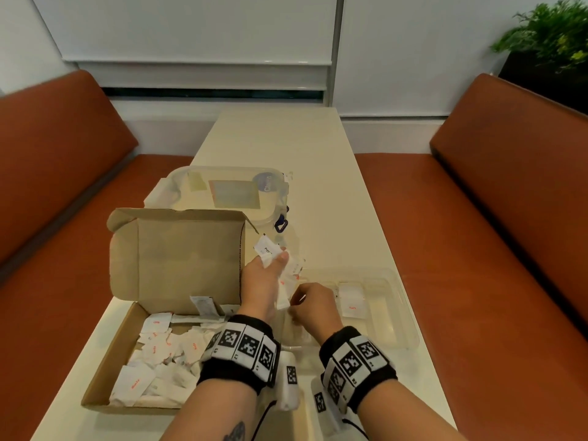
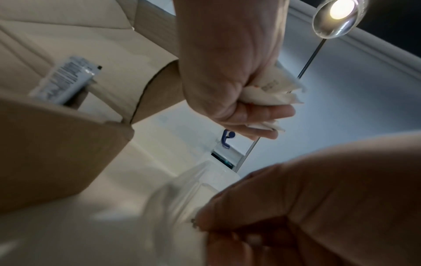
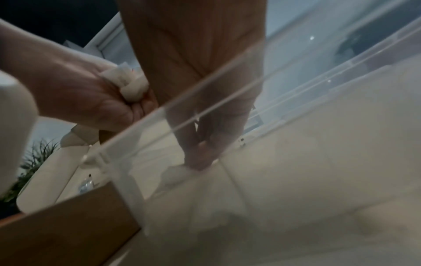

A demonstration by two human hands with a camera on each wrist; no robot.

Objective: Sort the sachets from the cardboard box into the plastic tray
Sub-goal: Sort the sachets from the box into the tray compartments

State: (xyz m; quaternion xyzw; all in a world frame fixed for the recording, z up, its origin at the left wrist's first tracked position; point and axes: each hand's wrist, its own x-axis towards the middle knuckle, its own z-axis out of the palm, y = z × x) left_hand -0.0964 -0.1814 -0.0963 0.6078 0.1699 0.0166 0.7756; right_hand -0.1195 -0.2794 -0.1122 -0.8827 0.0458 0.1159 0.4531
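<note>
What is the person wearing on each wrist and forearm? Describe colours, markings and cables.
Both hands are bare, left and right. Each wrist carries a black band faced with white tiles printed with black square codes. A white unit hangs below, trailing a black cable. The left forearm shows a dark tattoo.

White sachets with red print, brown cardboard box, clear plastic tray, cream bench, rust-orange seats.

Matt cardboard box, clear glossy plastic tray.
</note>
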